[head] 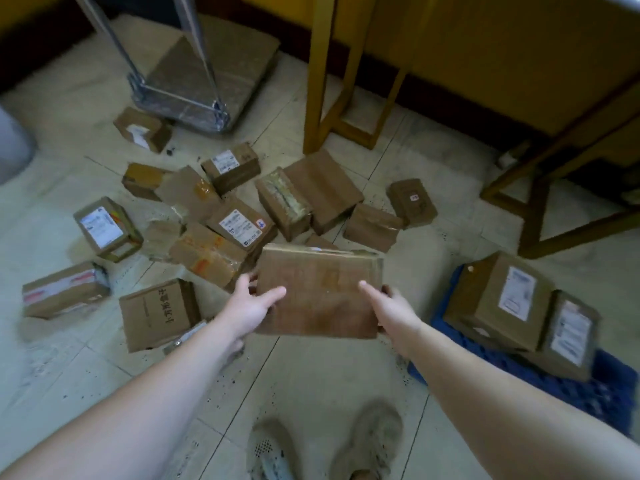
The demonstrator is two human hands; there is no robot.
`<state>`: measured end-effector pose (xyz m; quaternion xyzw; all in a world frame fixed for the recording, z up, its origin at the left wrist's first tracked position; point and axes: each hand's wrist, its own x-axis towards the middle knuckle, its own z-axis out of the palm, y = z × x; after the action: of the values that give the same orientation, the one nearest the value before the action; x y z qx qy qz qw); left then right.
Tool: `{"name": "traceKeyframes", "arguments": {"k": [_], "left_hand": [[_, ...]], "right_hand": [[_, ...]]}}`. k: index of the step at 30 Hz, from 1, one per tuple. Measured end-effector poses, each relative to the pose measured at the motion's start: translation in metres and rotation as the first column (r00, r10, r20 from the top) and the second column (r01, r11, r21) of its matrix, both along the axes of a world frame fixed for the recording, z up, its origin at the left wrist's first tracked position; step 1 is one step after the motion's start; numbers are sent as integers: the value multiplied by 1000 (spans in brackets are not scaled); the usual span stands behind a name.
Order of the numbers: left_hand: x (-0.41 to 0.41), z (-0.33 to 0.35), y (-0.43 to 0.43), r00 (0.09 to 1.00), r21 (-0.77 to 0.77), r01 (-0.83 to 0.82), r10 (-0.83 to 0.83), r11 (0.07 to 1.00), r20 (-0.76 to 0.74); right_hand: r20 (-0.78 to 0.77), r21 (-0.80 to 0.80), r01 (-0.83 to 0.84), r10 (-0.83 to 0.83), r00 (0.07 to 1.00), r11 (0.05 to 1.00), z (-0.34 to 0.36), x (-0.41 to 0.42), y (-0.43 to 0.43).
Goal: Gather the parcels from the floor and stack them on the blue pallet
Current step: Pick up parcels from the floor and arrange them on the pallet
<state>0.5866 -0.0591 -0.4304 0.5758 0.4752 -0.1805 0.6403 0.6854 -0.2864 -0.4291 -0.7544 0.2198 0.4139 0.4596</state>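
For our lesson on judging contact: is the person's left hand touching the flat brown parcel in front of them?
Touching. The head view shows the left hand gripping the parcel at its left edge, thumb lying across its top.

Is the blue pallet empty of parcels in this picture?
No, a large labelled parcel and a smaller labelled parcel rest on the blue pallet.

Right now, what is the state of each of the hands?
Left hand: holding the flat parcel by its left edge.
Right hand: holding the same parcel by its right edge.
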Motion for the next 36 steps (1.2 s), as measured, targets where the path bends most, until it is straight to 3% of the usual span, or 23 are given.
{"name": "traceKeyframes", "arguments": {"k": [3,5,7,12,24,28,34,36], "left_hand": [[17,39,-20,992,-74,-108,113,991,59],[26,56,-46,997,-36,-17,20,999,71],[29,67,-81,993,-50,90,-86,995,82],[43,76,-174,983,-57,149,-141,987,121],[38,80,-515,840,-100,542,-536,834,80],[48,85,-583,785,-148,619,-601,771,152],[80,89,-624,665,-23,738,-721,674,193],[92,86,-635,665,10,730,-714,683,221]], "right_hand": [[-59,65,235,-231,971,970,38,-4,-25],[-123,78,424,-414,902,902,54,-10,-55],[-107,60,501,-493,863,863,64,-17,-95],[-75,105,603,-599,798,791,71,-38,-203],[-66,169,758,-760,647,630,101,-140,-534],[8,123,791,-797,604,600,100,-154,-596],[55,151,845,-858,511,513,85,-142,-635],[80,137,833,-844,530,536,82,-134,-641]]}}
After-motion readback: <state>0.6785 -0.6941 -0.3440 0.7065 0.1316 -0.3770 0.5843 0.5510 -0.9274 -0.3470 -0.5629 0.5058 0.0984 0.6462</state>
